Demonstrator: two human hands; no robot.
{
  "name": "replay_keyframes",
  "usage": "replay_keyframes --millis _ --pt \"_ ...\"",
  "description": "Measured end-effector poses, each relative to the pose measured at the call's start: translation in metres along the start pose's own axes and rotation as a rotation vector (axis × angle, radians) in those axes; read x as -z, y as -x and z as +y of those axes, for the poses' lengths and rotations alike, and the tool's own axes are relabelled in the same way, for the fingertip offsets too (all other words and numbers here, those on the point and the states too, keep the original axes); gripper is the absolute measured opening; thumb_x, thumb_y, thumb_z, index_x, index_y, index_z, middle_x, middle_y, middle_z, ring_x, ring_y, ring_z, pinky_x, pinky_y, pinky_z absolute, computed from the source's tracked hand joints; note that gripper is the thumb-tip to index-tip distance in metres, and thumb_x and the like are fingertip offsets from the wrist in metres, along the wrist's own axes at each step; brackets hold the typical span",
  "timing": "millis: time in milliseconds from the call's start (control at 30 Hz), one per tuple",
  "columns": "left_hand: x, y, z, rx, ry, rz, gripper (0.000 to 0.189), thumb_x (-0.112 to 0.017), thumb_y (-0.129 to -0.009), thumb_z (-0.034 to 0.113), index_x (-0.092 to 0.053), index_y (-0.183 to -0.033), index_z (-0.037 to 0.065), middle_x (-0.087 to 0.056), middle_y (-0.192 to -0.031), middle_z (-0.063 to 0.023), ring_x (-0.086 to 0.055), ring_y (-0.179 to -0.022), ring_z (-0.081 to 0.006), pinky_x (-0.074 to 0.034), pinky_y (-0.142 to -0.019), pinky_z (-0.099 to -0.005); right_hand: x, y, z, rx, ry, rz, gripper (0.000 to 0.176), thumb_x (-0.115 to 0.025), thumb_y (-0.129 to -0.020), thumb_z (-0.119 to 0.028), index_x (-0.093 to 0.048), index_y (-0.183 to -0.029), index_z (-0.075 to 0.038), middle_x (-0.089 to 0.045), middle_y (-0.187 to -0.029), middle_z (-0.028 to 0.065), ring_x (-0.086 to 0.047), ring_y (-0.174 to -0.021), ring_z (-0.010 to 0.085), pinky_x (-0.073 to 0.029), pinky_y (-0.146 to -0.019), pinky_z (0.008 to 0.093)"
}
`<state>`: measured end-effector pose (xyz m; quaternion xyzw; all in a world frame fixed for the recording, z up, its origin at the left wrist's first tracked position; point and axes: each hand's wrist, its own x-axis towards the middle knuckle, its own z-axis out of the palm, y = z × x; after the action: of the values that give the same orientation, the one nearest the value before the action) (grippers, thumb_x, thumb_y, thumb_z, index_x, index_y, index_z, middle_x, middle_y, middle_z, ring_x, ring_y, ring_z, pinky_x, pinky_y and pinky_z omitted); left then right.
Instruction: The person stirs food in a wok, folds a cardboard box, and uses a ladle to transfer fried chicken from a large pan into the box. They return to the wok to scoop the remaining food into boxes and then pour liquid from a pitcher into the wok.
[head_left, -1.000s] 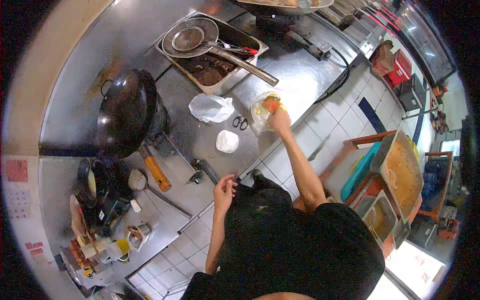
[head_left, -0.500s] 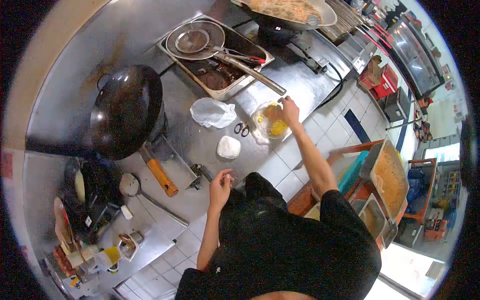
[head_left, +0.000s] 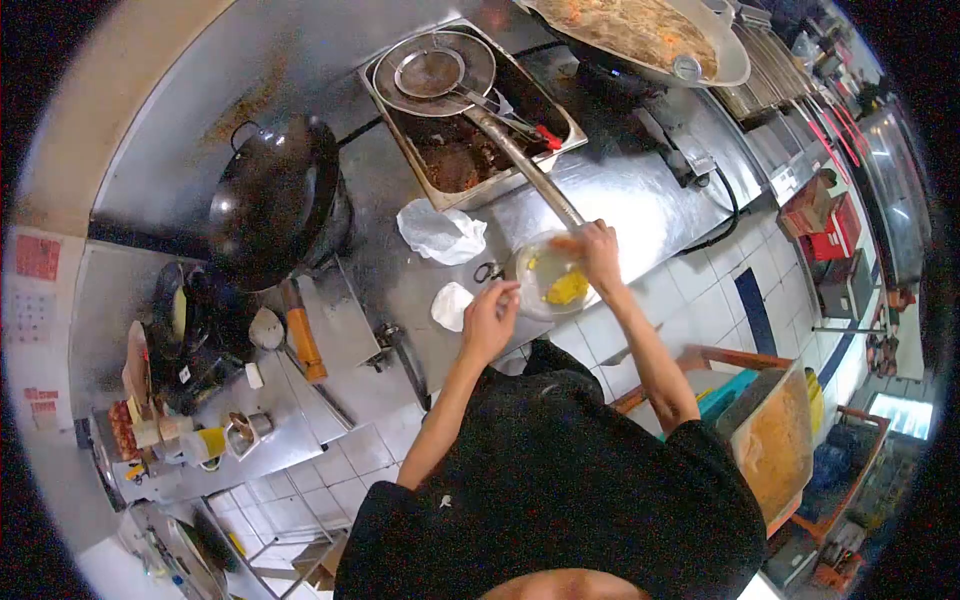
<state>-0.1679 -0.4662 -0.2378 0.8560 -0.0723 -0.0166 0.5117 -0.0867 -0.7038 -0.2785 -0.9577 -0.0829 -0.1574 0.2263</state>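
Note:
A clear bowl (head_left: 535, 300) with yellow contents (head_left: 567, 288) sits at the front edge of the steel counter. My right hand (head_left: 600, 258) is closed at its far right rim, fingers curled over the edge. On the near left side, my left hand (head_left: 489, 322) has its fingers curled together, with the tips right at the rim; what they pinch I cannot tell. Scissors with dark loop handles (head_left: 487, 272) lie just left of the bowl. Beside my left hand is a small white packet (head_left: 452, 305), and farther back a crumpled white bag (head_left: 440, 232).
Behind stands a steel pan (head_left: 470, 190) with a long-handled strainer (head_left: 430, 72) across it, its handle reaching near my right hand. A large wok (head_left: 275, 205) is at left, and a pan of food (head_left: 640, 40) at the back right. A food tray (head_left: 775, 440) stands at my right.
My left hand has moved up and right to the bowl's near side. My right hand has come lower along the rim. The whole view has shifted as my head moved.

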Motion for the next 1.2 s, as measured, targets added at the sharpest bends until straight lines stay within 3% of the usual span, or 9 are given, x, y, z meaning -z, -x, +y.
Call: replay_keyframes --millis 133,267,367,467,633,833,933,1000,1200 --pt "-0.038 -0.059 0.047 -0.342 -0.251 0.163 0.031 -0.064 -0.077 0.008 -0.061 -0.107 0.006 -0.058 -0.107 -0.0137 -0.059 -0.093 -0.0321 -0.046 -0.088 -0.0392 0.018 -0.002 0.001 0.202 -0.224 -0.017 0.027 -0.064 -0.060 0.003 -0.062 -0.086 -0.005 -0.058 -0.086 0.0091 -0.051 -0.086 0.0302 -0.043 -0.078 0.0406" --pt "-0.074 -0.085 0.035 -0.373 -0.356 0.162 0.025 -0.063 -0.077 0.011 -0.062 -0.102 0.004 -0.060 -0.096 -0.0118 -0.058 -0.092 -0.0306 -0.045 -0.084 -0.0413 0.032 0.005 -0.009 0.113 -0.516 0.102 0.027 -0.061 -0.067 0.007 -0.064 -0.091 -0.004 -0.062 -0.089 0.0108 -0.056 -0.083 0.0296 -0.047 -0.075 0.0359" --pt "-0.079 -0.079 0.035 -0.263 -0.192 0.071 0.018 -0.062 -0.081 0.013 -0.063 -0.094 0.001 -0.062 -0.086 -0.0116 -0.060 -0.085 -0.0297 -0.046 -0.080 -0.0394 0.037 0.015 -0.021 -0.198 -0.795 0.196 0.012 -0.063 -0.081 -0.001 -0.064 -0.093 -0.003 -0.065 -0.087 0.0078 -0.061 -0.081 0.0181 -0.048 -0.074 0.0285" --pt "-0.085 -0.055 0.037 -0.121 0.106 0.286 0.020 -0.061 -0.089 0.018 -0.061 -0.087 -0.002 -0.064 -0.077 -0.0097 -0.061 -0.072 -0.0179 -0.048 -0.067 -0.0308 0.031 0.028 -0.011 -0.525 -1.222 -0.138 0.014 -0.065 -0.085 -0.009 -0.064 -0.095 0.001 -0.062 -0.083 0.0008 -0.057 -0.079 0.0088 -0.046 -0.071 0.0240" --pt "-0.092 -0.034 0.049 0.153 0.365 0.320 0.021 -0.058 -0.092 0.017 -0.060 -0.087 -0.002 -0.062 -0.075 -0.0047 -0.056 -0.072 -0.0071 -0.046 -0.060 -0.0269 0.011 0.043 -0.030 -0.558 -1.283 -0.072 0.015 -0.067 -0.086 -0.013 -0.066 -0.092 0.000 -0.063 -0.080 0.0003 -0.054 -0.076 0.0076 -0.045 -0.071 0.0233" --pt "-0.087 -0.027 0.016 0.218 0.232 0.427 0.021 -0.058 -0.092 0.020 -0.061 -0.087 0.000 -0.063 -0.075 -0.0109 -0.058 -0.068 -0.0175 -0.046 -0.064 -0.0318 -0.001 0.055 -0.037 -0.704 -1.267 -0.094 0.024 -0.062 -0.091 -0.021 -0.068 -0.092 0.002 -0.067 -0.088 0.0061 -0.058 -0.082 0.0101 -0.048 -0.073 0.0247" --pt "-0.069 -0.036 -0.010 0.246 0.143 0.275 0.014 -0.060 -0.088 0.015 -0.060 -0.090 0.001 -0.063 -0.075 -0.0132 -0.061 -0.069 -0.0264 -0.047 -0.068 -0.0368 0.012 0.052 -0.042 -0.746 -1.344 -0.069 0.035 -0.055 -0.095 -0.031 -0.064 -0.101 0.002 -0.065 -0.094 0.0073 -0.060 -0.087 0.0151 -0.048 -0.079 0.0268" --pt "-0.060 -0.048 -0.050 0.124 -0.361 0.264 0.015 -0.062 -0.082 0.010 -0.059 -0.095 0.003 -0.063 -0.084 -0.0164 -0.061 -0.079 -0.0337 -0.048 -0.074 -0.0420 0.021 0.051 -0.040 -0.815 -1.445 -0.138 0.043 -0.052 -0.095 -0.037 -0.060 -0.110 0.002 -0.063 -0.104 0.0087 -0.060 -0.093 0.0175 -0.049 -0.082 0.0289" --pt "-0.042 -0.067 -0.105 0.080 -0.672 -0.020 0.035 -0.067 -0.074 0.013 -0.055 -0.104 -0.001 -0.061 -0.095 -0.0207 -0.058 -0.092 -0.0389 -0.047 -0.082 -0.0458 0.016 0.049 -0.032 -0.930 -1.641 -0.385 0.037 -0.057 -0.091 -0.027 -0.054 -0.117 -0.001 -0.059 -0.111 0.0083 -0.058 -0.101 0.0208 -0.050 -0.085 0.0340"
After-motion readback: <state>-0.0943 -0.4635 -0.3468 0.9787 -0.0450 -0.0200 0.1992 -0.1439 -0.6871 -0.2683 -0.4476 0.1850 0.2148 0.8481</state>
